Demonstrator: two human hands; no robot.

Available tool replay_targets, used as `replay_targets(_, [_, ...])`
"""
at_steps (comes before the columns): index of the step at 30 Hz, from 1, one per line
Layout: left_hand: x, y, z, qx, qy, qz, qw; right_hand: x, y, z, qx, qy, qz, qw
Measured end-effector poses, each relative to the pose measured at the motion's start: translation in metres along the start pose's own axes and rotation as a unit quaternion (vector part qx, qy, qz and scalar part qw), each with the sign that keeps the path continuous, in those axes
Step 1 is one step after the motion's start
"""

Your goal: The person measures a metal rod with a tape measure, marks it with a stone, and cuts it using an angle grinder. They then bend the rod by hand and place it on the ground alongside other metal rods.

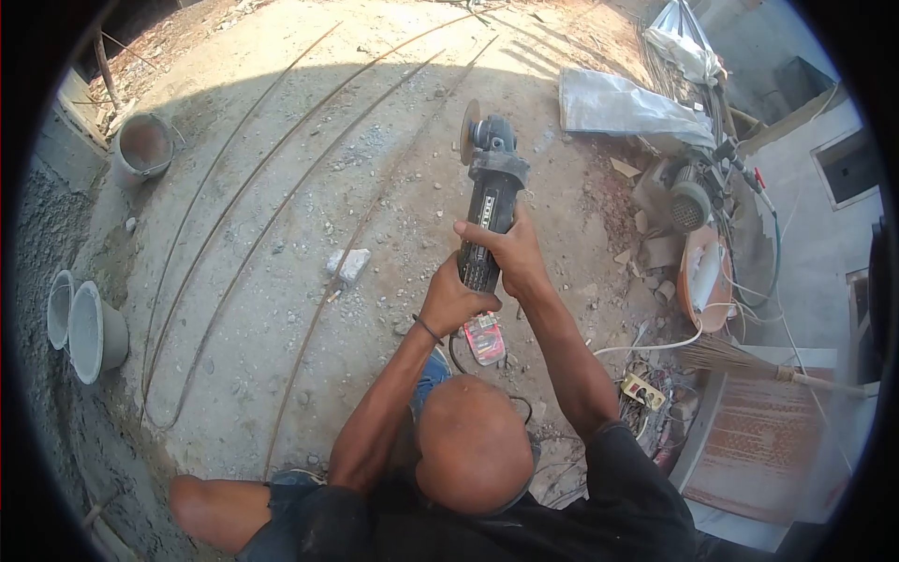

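Observation:
Both my hands hold a black angle grinder [486, 220], its thin cutting disc [467, 131] pointing away from me. My left hand [450, 298] is wrapped round the rear end of the body. Higher up, my right hand [513, 248] grips the side, its thumb lying across the casing. Most of the fingers are hidden behind the tool. The disc is apart from the several long steel rods [253, 211] on the ground to the left. A pale stone block [348, 265] sits against the nearest rod. Below my hands lies a red and clear packet [485, 340].
Buckets stand at the left, one grey [100, 332] and one farther back [143, 148]. On the right are an electric motor [690, 199], an orange basin [693, 309], a broom [730, 359], tangled cables and a power strip [643, 391]. A white sack [627, 105] lies behind.

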State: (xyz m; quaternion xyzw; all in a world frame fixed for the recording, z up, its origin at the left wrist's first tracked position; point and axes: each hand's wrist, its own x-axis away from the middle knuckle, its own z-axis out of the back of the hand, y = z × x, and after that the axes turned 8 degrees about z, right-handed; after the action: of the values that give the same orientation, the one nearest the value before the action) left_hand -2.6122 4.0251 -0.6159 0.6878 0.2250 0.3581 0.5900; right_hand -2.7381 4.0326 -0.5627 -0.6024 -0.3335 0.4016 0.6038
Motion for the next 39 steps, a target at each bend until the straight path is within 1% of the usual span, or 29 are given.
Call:
replay_targets(1, [-0.001, -0.001, 0.001, -0.026, -0.01, -0.064, 0.998, -0.006, -0.002, 0.003, 0.001, 0.0, -0.002, 1.0])
replay_targets(2, [-0.002, 0.007, 0.005, -0.023, -0.006, -0.063, 0.998, -0.013, -0.005, 0.009, -0.083, 0.003, -0.084, 0.993])
replay_targets(3, [0.0, 0.021, 0.011, 0.145, -0.088, 0.013, 0.985, -0.018, -0.006, 0.013, -0.166, 0.007, -0.168, 0.972])
replay_targets(4, [0.003, 0.032, 0.016, 0.306, -0.169, 0.085, 0.933, -0.024, -0.002, 0.017, -0.164, 0.006, -0.172, 0.971])
replay_targets(5, [0.004, 0.039, 0.027, 0.374, -0.223, 0.123, 0.892, -0.034, 0.004, 0.021, -0.256, 0.011, -0.2, 0.946])
replay_targets(6, [0.005, 0.037, 0.03, 0.374, -0.224, 0.122, 0.891, -0.04, 0.011, 0.024, -0.346, 0.019, -0.229, 0.91])
replay_targets(8, [0.006, 0.033, 0.033, 0.299, -0.217, 0.148, 0.917, -0.048, 0.027, 0.031, -0.341, 0.037, -0.213, 0.915])
replay_targets(10, [0.007, 0.036, 0.026, 0.291, -0.205, 0.149, 0.923, -0.047, 0.041, 0.038, -0.33, 0.032, -0.214, 0.919])
replay_targets(12, [0.002, 0.031, 0.018, 0.137, -0.15, 0.105, 0.973, -0.037, 0.04, 0.036, -0.333, 0.035, -0.214, 0.918])
replay_targets(13, [0.004, 0.029, 0.012, 0.092, -0.108, 0.127, 0.982, -0.033, 0.039, 0.035, -0.337, 0.038, -0.209, 0.917])
replay_targets(14, [0.002, 0.02, 0.008, 0.092, -0.108, 0.127, 0.982, -0.029, 0.038, 0.035, -0.337, 0.038, -0.208, 0.917])
replay_targets(16, [-0.001, -0.003, 0.0, 0.074, -0.084, 0.054, 0.992, -0.02, 0.036, 0.036, -0.285, 0.024, -0.245, 0.926])
replay_targets(17, [0.001, -0.001, 0.002, 0.04, -0.105, 0.077, 0.991, -0.018, 0.038, 0.038, -0.285, 0.024, -0.241, 0.927])
replay_targets(18, [0.003, -0.006, 0.0, 0.039, -0.103, 0.071, 0.991, -0.018, 0.041, 0.041, -0.285, 0.013, -0.246, 0.926])
replay_targets(20, [0.007, -0.017, -0.005, 0.13, -0.106, 0.017, 0.986, -0.014, 0.045, 0.041, -0.282, -0.002, -0.249, 0.926])
replay_targets(22, [0.012, -0.021, -0.006, 0.135, -0.099, 0.002, 0.986, -0.009, 0.048, 0.037, -0.358, 0.003, -0.231, 0.905])
replay_targets(24, [0.017, -0.027, -0.01, 0.145, -0.083, -0.004, 0.986, -0.003, 0.053, 0.037, -0.356, 0.0, -0.236, 0.904])
replay_targets(26, [0.021, -0.032, -0.013, 0.122, -0.066, -0.002, 0.99, -0.001, 0.057, 0.039, -0.348, -0.037, -0.252, 0.902])
replay_targets(27, [0.024, -0.034, -0.015, 0.128, -0.062, 0.015, 0.99, 0.0, 0.059, 0.037, -0.316, -0.031, -0.242, 0.917])
replay_targets(28, [0.03, -0.036, -0.019, 0.134, -0.058, 0.035, 0.989, 0.002, 0.061, 0.037, -0.318, -0.038, -0.249, 0.914])
replay_targets(29, [0.029, -0.058, -0.027, 0.157, -0.044, -0.003, 0.987, 0.001, 0.064, 0.036, -0.279, -0.043, -0.241, 0.929])
replay_targets(30, [0.033, -0.061, -0.028, 0.156, -0.03, 0.002, 0.987, 0.002, 0.069, 0.033, -0.239, -0.05, -0.234, 0.941])
replay_targets(31, [0.037, -0.065, -0.028, 0.186, -0.036, 0.027, 0.982, 0.004, 0.081, 0.031, -0.217, -0.036, -0.255, 0.941])
replay_targets(32, [0.042, -0.07, -0.028, 0.217, -0.042, 0.053, 0.974, 0.006, 0.081, 0.025, -0.22, -0.048, -0.265, 0.938])
replay_targets(33, [0.045, -0.077, -0.027, 0.239, -0.037, 0.048, 0.969, 0.009, 0.079, 0.019, -0.181, -0.037, -0.275, 0.944])
replay_targets(34, [0.045, -0.084, -0.026, 0.24, -0.025, 0.052, 0.969, 0.011, 0.079, 0.014, -0.142, -0.025, -0.281, 0.949])
replay_targets(35, [0.046, -0.092, -0.025, 0.225, -0.021, 0.048, 0.973, 0.014, 0.084, 0.01, -0.141, -0.017, -0.289, 0.947])
replay_targets(37, [0.048, -0.104, -0.026, 0.209, -0.013, 0.044, 0.977, 0.018, 0.098, 0.008, -0.119, -0.041, -0.295, 0.947])
replay_targets(39, [0.052, -0.104, -0.027, 0.169, 0.012, 0.062, 0.984, 0.02, 0.098, 0.003, -0.095, -0.059, -0.296, 0.949])
